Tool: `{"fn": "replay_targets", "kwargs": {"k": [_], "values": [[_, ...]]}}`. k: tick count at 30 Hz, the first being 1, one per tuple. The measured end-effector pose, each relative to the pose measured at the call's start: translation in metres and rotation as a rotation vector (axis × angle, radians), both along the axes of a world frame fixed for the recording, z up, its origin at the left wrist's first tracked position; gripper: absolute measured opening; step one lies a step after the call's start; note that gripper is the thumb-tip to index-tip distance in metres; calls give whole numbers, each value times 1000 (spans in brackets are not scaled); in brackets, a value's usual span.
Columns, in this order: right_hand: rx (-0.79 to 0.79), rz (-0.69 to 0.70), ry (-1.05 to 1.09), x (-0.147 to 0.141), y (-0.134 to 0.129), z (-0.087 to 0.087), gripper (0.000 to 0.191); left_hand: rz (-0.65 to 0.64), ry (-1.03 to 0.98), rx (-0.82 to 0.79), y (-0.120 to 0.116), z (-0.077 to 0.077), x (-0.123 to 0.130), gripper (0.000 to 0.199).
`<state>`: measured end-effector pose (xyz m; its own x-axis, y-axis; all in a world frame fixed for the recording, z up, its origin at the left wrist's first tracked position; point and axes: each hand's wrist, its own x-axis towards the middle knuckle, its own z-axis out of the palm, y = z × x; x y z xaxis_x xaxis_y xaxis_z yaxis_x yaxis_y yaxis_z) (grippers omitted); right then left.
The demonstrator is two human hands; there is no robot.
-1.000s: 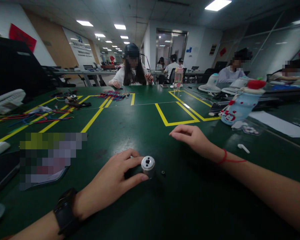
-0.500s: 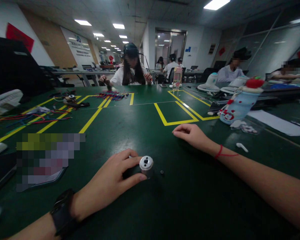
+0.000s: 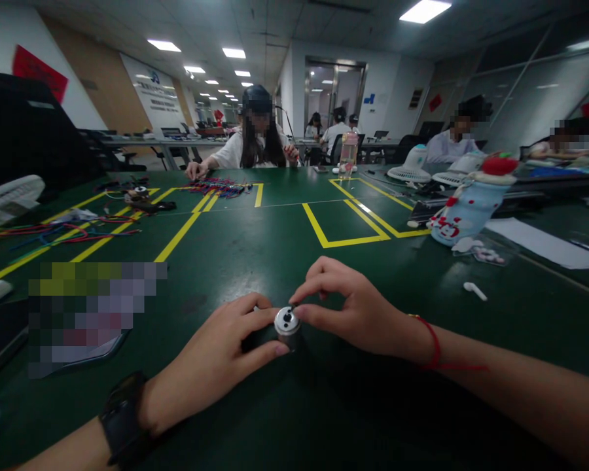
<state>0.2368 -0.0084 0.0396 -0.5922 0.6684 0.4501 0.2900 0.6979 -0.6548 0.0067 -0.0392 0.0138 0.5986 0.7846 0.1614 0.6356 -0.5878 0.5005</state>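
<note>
A short silver metal cylinder (image 3: 288, 322) stands upright on the green table, its round top marked with several dark holes. The thumb and index finger of my left hand (image 3: 230, 340) grip it from the left. My right hand (image 3: 348, 302) is over the cylinder's right edge, thumb and index finger pinched around a tiny dark metal piece (image 3: 293, 305). That piece is mostly hidden by the fingertips, so its exact kind is unclear. It sits just above the rim of the top.
Loose coloured wires (image 3: 78, 229) lie at left, near a blurred-out flat object (image 3: 93, 314). A blue bottle (image 3: 471, 203), a white earbud (image 3: 475, 290) and paper (image 3: 544, 242) are at right. Across the table, a person (image 3: 258, 131) handles a wire pile (image 3: 220, 188).
My right hand has come left and down to the cylinder. The tiny dark piece that lay on the table right of it is now between my right fingertips. My left hand has stayed put.
</note>
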Motion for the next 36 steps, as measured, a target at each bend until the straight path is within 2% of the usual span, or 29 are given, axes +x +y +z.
{"fn": "replay_targets", "kwargs": {"k": [5, 8, 12, 15, 18, 22, 27, 31, 36], "values": [[15, 48, -37, -7, -10, 4, 14, -1, -4, 8, -3, 1, 3, 17], [-30, -4, -16, -3, -5, 5, 18, 0, -5, 0, -4, 2, 2, 17], [-140, -226, 121, 17, 21, -1, 21, -1, -8, -9, -6, 4, 0, 16], [-267, -461, 209, 41, 49, -16, 25, 4, -5, -30, -8, 3, 1, 16], [-325, -558, 249, 60, 71, -33, 34, 1, -18, -28, -8, -1, 1, 17], [-343, -549, 257, 65, 79, -43, 39, 1, -10, -38, -7, -3, 2, 17], [-323, -528, 209, 62, 76, -42, 40, 9, 5, -43, -9, 1, 1, 17], [-279, -486, 109, 61, 69, -35, 37, -2, 0, -43, -12, 5, 1, 17], [-205, -305, -63, 40, 42, -18, 20, -5, 4, -37, -14, 10, 0, 16]]}}
